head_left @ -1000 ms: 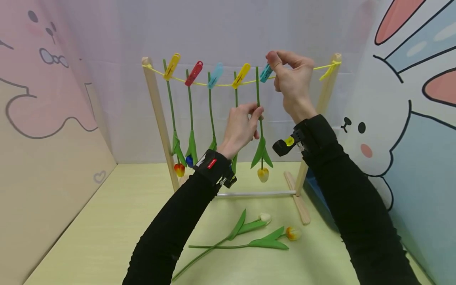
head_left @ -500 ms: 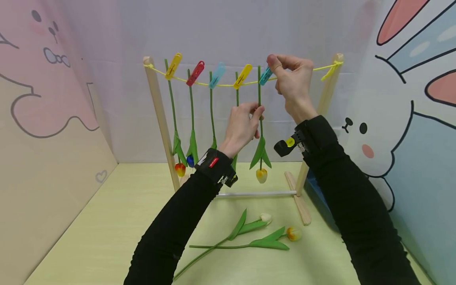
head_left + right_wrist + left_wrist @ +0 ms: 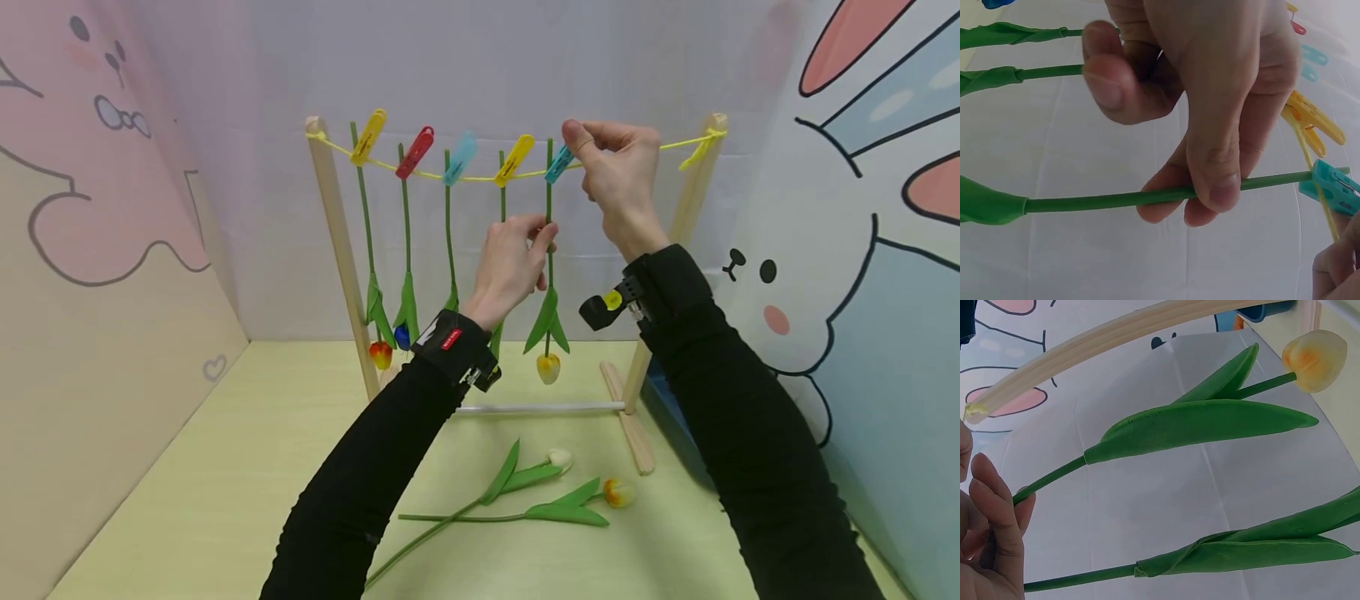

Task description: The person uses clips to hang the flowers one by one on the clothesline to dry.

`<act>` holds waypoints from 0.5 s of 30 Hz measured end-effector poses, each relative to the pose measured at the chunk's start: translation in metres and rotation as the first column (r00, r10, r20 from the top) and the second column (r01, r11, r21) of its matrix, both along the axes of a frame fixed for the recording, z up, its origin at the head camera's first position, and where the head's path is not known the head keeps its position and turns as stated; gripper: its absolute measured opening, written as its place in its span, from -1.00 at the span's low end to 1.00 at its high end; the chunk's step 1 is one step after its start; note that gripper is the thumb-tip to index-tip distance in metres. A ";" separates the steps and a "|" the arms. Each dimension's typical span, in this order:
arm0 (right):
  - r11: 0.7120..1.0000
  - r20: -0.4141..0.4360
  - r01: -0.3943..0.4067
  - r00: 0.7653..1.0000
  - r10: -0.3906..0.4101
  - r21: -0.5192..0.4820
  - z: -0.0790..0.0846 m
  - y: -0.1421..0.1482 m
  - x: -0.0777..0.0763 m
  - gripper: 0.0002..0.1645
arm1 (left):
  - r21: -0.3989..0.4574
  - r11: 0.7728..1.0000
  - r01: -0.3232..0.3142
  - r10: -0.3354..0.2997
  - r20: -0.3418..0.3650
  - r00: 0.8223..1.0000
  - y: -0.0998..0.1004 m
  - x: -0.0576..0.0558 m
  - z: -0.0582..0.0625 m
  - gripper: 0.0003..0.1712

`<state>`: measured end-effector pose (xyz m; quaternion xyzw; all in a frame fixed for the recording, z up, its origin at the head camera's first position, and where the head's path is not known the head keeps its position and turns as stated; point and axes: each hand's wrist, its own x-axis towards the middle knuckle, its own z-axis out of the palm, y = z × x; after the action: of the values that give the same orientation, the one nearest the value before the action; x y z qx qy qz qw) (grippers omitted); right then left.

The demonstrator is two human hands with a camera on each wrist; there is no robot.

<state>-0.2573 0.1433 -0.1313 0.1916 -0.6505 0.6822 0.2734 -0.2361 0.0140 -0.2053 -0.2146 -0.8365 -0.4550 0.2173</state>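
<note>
A yellow tulip is held head-down in front of the body, its long axis nearly vertical, its stem pinched by the left hand below a yellow line. A teal clothespin is gripped at its handle end by the right hand, the nearer to the stem's top, where the tip is overlapped with stem and line; whether it is clamped cannot be told

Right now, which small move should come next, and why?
Probably relax the right fingers so the teal peg can close: in the right wrist view it overlaps both the stem and the cord, while the left fingers hold the stem. Whether it already grips is hard to tell.
</note>
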 end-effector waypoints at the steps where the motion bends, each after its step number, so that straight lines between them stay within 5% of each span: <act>1: 1.000 0.003 0.001 1.000 -0.001 0.002 0.000 0.000 0.000 -0.77 | 0.000 1.000 0.000 0.000 0.000 1.000 0.000 0.000 0.000 -0.74; 15: 0.992 0.026 0.029 0.999 -0.033 0.125 0.000 0.001 0.005 -0.64 | 0.007 1.000 0.014 -0.014 0.000 1.000 -0.003 0.007 -0.002 -0.70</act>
<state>-0.2525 0.1447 -0.1316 0.1888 -0.6985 0.6385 0.2624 -0.2288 0.0114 -0.2069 -0.2200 -0.8334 -0.4593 0.2149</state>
